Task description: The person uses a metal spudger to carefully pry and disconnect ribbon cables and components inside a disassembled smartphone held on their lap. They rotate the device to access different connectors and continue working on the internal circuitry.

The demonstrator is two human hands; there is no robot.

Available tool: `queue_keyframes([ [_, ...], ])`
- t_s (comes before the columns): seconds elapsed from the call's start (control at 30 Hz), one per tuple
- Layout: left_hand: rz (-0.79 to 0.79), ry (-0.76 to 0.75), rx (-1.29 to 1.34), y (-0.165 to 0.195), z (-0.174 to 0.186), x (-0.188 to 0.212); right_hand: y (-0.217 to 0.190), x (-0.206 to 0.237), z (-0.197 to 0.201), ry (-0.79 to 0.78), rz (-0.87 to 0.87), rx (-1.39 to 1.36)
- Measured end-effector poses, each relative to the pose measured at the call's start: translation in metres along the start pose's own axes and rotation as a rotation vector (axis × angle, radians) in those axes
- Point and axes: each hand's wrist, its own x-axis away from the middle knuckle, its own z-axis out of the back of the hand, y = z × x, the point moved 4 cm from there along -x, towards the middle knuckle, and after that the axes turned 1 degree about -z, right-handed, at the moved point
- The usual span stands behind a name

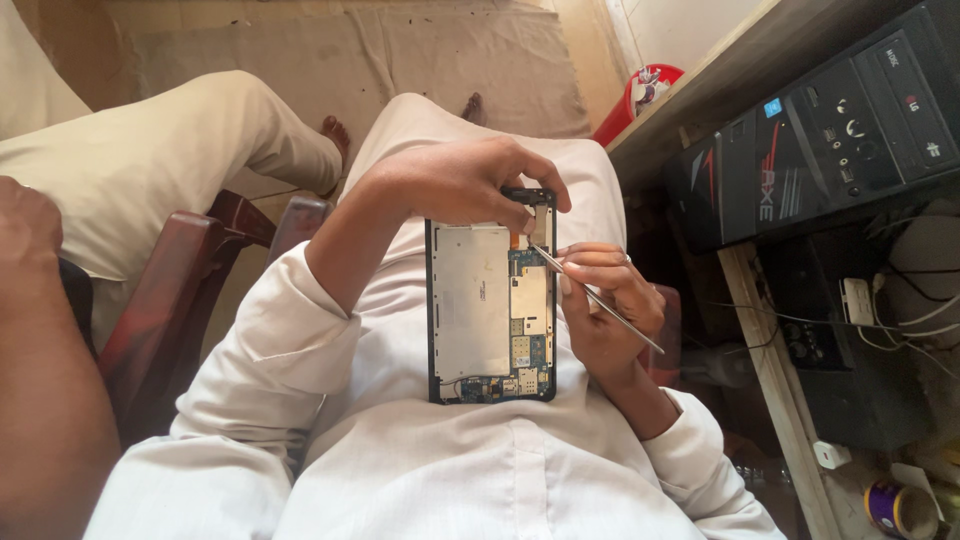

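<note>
An opened phone [490, 300] lies back-up on my lap, its silver shield plate and blue circuit board exposed. My left hand [455, 180] grips the phone's top end, fingers curled over the upper edge. My right hand [605, 300] holds thin metal tweezers [590, 292] like a pen, their tip touching the board near the phone's upper right corner. I wear a white long-sleeved garment.
Another person in pale clothes sits at the left, an arm [40, 360] and bare foot [335, 135] showing, beside a dark wooden chair arm [170, 300]. At right, black computer cases [820, 130] stand under a desk edge with cables and a white plug strip [858, 300]. A red bin [640, 95] sits beyond.
</note>
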Motion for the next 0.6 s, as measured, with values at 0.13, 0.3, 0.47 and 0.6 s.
queue_keyframes([
  [0.13, -0.015, -0.012, 0.026, -0.001, 0.0, 0.0, 0.003, 0.001, 0.001, -0.008, -0.013, -0.001],
  [0.3, -0.012, -0.017, 0.037, -0.003, 0.0, -0.001, 0.009, 0.005, 0.002, 0.02, -0.07, -0.079],
  [0.47, -0.005, -0.019, 0.037, -0.003, -0.001, -0.002, 0.015, 0.009, 0.002, 0.048, -0.108, -0.128],
  [0.6, -0.004, -0.02, 0.045, -0.004, -0.001, -0.003, 0.019, 0.012, 0.003, 0.056, -0.145, -0.137],
])
